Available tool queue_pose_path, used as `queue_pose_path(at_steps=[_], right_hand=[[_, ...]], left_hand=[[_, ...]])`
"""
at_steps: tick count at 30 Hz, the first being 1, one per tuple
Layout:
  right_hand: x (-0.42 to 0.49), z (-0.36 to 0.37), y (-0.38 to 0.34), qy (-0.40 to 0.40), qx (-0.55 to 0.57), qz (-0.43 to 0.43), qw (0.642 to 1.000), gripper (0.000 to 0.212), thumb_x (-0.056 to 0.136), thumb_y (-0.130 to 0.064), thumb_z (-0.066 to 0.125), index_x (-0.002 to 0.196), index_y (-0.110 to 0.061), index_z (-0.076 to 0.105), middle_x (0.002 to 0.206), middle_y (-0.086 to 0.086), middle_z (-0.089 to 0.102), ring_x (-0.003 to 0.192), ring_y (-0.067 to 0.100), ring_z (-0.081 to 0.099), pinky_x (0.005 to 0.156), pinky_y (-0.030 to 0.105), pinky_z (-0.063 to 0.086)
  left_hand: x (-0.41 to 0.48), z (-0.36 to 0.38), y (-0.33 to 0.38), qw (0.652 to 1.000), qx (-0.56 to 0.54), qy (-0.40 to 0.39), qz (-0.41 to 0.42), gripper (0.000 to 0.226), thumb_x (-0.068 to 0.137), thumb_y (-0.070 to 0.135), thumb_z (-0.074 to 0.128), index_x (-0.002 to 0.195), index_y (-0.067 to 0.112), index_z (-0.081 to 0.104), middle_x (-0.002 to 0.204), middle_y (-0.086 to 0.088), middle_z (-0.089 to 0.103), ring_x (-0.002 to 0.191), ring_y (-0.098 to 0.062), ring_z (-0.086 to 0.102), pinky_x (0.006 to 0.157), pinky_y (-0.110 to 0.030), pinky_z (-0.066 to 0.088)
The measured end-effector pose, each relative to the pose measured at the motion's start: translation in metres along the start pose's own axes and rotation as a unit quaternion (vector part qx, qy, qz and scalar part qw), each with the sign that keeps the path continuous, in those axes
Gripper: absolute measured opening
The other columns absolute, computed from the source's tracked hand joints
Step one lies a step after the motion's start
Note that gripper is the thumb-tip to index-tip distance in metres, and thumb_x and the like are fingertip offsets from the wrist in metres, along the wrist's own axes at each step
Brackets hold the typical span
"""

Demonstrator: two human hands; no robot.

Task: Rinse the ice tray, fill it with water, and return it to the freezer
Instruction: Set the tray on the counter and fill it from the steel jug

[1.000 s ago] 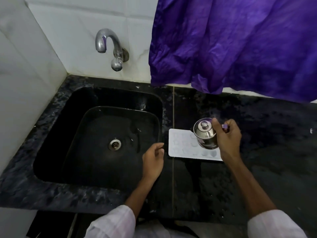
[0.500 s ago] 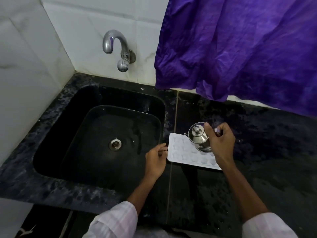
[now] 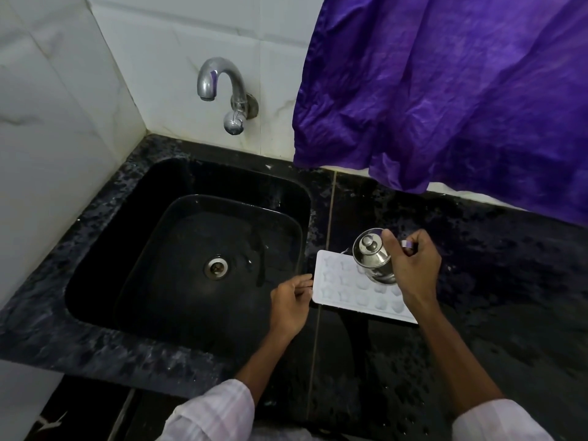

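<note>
- White plastic ice tray [image 3: 334, 281]: flat rectangle with rounded corners and rows of small moulded cups, lying on the table [image 3: 509, 297] just right of the sink [image 3: 127, 233].
- Right hand [image 3: 413, 268]: clenched round a small steel pot [image 3: 372, 256], held above the part of the tray farther from the sink.
- Steel pot: polished and mirror-bright, with a rounded belly and a round lid topped by a knob, tilted toward the sink.
- Left hand [image 3: 289, 300]: between sink and tray, fingers loosely curled, fingertips touching the tray's short edge nearest the sink; gripping or merely touching, cannot tell.
- Sink: glossy black basin, a rounded rectangle sunk into the table, with a wet sheen on its floor and a round metal drain [image 3: 216, 266] at the middle.
- Table: dark speckled stone, polished, with a thin pale seam just right of the sink.
- Chrome tap [image 3: 222, 87]: hooked spout and ball-shaped knob, fixed to the white marbled tiles [image 3: 47, 122] behind the sink.
- Purple cloth [image 3: 445, 90]: crumpled and faintly shiny, hanging behind and to the right of the sink, hem close above the table.
- Pale checked sleeves on both forearms, on the near side of the sink.
</note>
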State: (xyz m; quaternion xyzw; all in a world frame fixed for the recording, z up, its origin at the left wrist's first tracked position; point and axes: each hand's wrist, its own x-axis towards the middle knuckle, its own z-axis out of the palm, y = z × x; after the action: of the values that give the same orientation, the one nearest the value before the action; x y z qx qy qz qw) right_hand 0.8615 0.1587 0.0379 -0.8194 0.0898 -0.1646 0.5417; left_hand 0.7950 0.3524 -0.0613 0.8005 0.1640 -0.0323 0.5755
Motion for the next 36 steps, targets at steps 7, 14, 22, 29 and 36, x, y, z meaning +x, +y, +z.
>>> queue_pose_path(at_steps=[7,14,22,29,36], right_hand=[[-0.002,-0.003,-0.002,0.001,0.017,-0.005,1.000,0.044,0.084,-0.029,0.075,0.069,-0.014,0.037,0.064,-0.003,0.039,0.057,0.003,0.033,0.055,0.015,0.035],[-0.010,-0.004,-0.004,-0.005,0.020,0.003,1.000,0.044,0.084,-0.027,0.076,0.068,-0.016,0.036,0.064,-0.002,0.040,0.060,0.010,0.036,0.060,0.028,0.039],[-0.018,-0.004,-0.003,-0.005,0.010,-0.011,1.000,0.046,0.083,-0.026,0.077,0.066,-0.016,0.035,0.062,-0.002,0.039,0.056,0.006,0.034,0.058,0.023,0.037],[-0.022,-0.004,-0.003,-0.007,0.005,0.002,1.000,0.046,0.083,-0.027,0.077,0.065,-0.016,0.036,0.062,-0.001,0.041,0.056,0.006,0.035,0.059,0.025,0.038],[-0.025,-0.005,-0.002,-0.007,0.000,0.000,1.000,0.048,0.082,-0.029,0.077,0.067,-0.007,0.038,0.062,0.003,0.042,0.058,0.011,0.036,0.060,0.032,0.039]], left_hand=[[0.000,0.000,-0.002,1.000,0.007,0.003,0.002,0.033,0.089,-0.003,0.064,0.121,0.006,0.070,0.108,-0.003,0.076,0.084,0.006,0.067,0.082,-0.004,0.050],[0.000,0.001,-0.003,1.000,0.014,0.000,0.001,0.033,0.090,-0.002,0.065,0.121,0.006,0.070,0.105,-0.003,0.077,0.079,0.013,0.064,0.079,0.000,0.047],[-0.001,0.000,-0.003,1.000,0.016,-0.002,0.003,0.033,0.090,-0.003,0.065,0.121,0.006,0.070,0.104,-0.003,0.077,0.083,0.008,0.066,0.079,-0.001,0.048],[-0.001,-0.001,-0.003,1.000,0.014,-0.002,0.006,0.032,0.090,-0.002,0.065,0.121,0.005,0.069,0.105,-0.003,0.077,0.088,0.002,0.068,0.080,-0.001,0.048],[-0.001,-0.001,-0.003,1.000,0.005,-0.001,0.004,0.032,0.089,-0.003,0.065,0.120,0.006,0.070,0.103,-0.002,0.077,0.091,-0.001,0.071,0.085,-0.007,0.052]])
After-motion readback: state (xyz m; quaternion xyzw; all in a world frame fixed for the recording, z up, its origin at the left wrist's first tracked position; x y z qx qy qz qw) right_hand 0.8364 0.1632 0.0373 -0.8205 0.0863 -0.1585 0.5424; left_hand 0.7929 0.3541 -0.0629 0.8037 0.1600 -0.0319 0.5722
